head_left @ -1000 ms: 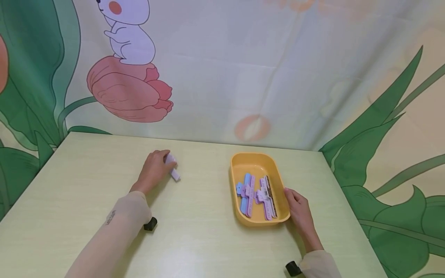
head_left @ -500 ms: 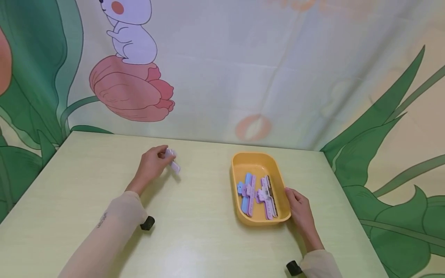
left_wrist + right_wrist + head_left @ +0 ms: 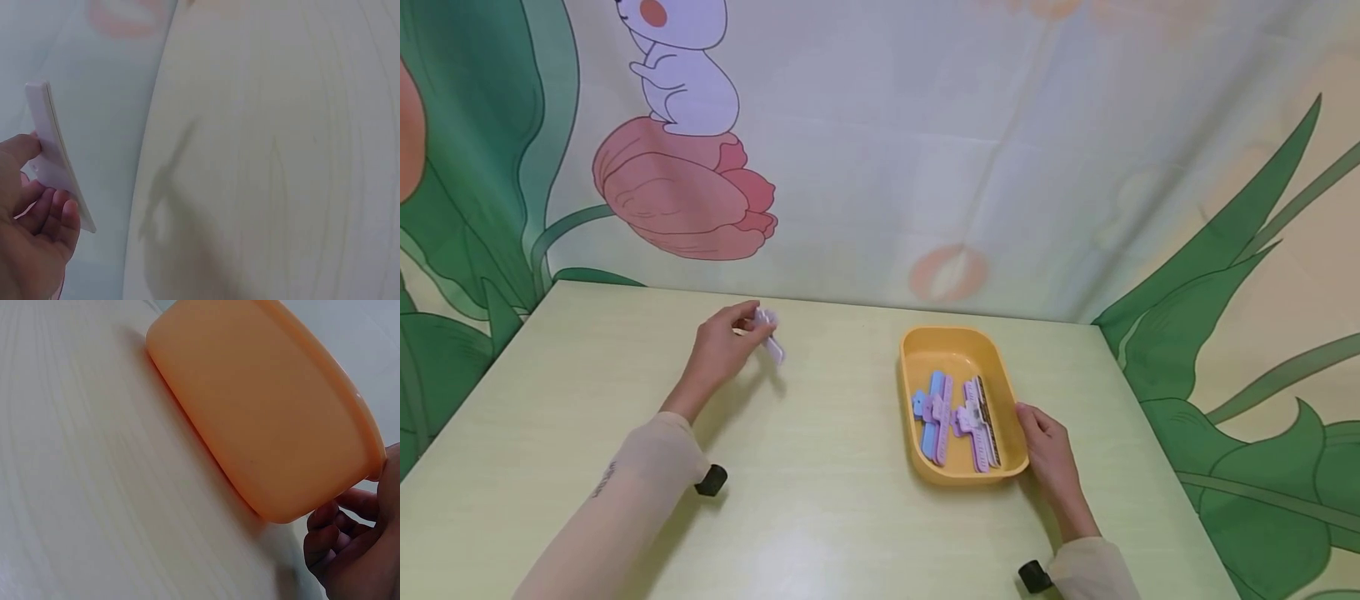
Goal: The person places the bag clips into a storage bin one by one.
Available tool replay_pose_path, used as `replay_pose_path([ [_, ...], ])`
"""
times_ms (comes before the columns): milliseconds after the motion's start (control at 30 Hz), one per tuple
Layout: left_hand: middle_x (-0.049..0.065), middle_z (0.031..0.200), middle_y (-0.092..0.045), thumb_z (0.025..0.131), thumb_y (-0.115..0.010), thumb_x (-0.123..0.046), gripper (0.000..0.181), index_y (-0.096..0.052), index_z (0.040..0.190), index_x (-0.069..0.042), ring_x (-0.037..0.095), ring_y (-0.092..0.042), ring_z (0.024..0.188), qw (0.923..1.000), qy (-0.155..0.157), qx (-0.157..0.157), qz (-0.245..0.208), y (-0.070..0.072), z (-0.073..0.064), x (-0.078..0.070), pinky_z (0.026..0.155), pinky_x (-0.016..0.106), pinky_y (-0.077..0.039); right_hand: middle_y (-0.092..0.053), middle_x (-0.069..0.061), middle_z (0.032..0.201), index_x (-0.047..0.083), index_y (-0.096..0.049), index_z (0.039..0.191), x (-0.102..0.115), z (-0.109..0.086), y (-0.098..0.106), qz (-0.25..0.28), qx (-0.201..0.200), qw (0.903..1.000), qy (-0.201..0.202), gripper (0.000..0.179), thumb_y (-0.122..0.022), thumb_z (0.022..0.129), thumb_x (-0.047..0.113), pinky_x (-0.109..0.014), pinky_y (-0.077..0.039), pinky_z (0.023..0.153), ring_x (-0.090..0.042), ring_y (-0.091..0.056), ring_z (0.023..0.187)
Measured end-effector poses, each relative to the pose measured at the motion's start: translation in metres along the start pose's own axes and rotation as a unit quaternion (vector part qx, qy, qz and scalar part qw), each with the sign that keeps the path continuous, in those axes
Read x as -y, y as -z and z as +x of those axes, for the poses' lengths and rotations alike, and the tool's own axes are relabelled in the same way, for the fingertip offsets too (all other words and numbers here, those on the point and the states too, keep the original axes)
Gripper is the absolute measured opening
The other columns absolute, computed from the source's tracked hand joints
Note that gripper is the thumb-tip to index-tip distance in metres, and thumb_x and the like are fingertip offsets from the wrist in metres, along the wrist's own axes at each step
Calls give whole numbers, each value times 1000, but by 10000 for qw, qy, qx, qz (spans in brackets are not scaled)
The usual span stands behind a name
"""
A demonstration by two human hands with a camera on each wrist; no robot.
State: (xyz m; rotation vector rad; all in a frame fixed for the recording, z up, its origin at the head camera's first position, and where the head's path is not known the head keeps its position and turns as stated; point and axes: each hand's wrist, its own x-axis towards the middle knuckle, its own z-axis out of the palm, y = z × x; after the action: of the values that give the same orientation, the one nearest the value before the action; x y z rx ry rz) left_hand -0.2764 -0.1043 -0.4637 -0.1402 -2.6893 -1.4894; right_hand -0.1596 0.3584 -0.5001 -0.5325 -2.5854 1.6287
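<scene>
Above the left part of the table, my left hand (image 3: 724, 346) pinches a pale purple clip (image 3: 771, 337) with a long flat bar. In the left wrist view the bar of that clip (image 3: 53, 147) slants up past the thumb and fingers, apart from the table, and the fingers hide part of its handle. My right hand (image 3: 1051, 450) grips the near right rim of a yellow tray (image 3: 951, 336). Inside the tray lie a blue clip (image 3: 936, 383), purple clips (image 3: 945, 408) and a dark-patterned one (image 3: 987, 421), side by side. From the right wrist, curled fingers (image 3: 322, 540) show by the tray's outer wall (image 3: 256, 406).
The pale wooden table (image 3: 835, 517) ends at the back against a printed cloth (image 3: 850, 167) with a white animal, a pink flower and green leaves. Black wrist cameras (image 3: 711, 481) sit at both sleeves.
My left hand has lifted the pale purple clip off the table and moved slightly back and left with it. The right hand and tray have stayed nearly still.
</scene>
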Motion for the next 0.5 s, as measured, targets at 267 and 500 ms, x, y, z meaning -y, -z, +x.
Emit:
replay_pose_path([
  [267,18,125,-64,102,-69,-28,59,-50,151,-1,32,-60,115,9996,-265,-122,-58,10,-4,-13,87,40,-55,-60,-18,142,2,-60,143,1,0,0,85,-14,9999,76,57,-46,110,46,-10,-48,80,-24,-57,117],
  [500,19,126,-63,102,-69,-28,60,-49,152,-2,34,-61,112,9990,-367,-185,-184,17,-7,-24,92,46,-55,-59,-19,143,2,-59,144,0,0,0,78,-5,10000,-19,56,-46,110,45,-9,-48,79,-25,-56,116],
])
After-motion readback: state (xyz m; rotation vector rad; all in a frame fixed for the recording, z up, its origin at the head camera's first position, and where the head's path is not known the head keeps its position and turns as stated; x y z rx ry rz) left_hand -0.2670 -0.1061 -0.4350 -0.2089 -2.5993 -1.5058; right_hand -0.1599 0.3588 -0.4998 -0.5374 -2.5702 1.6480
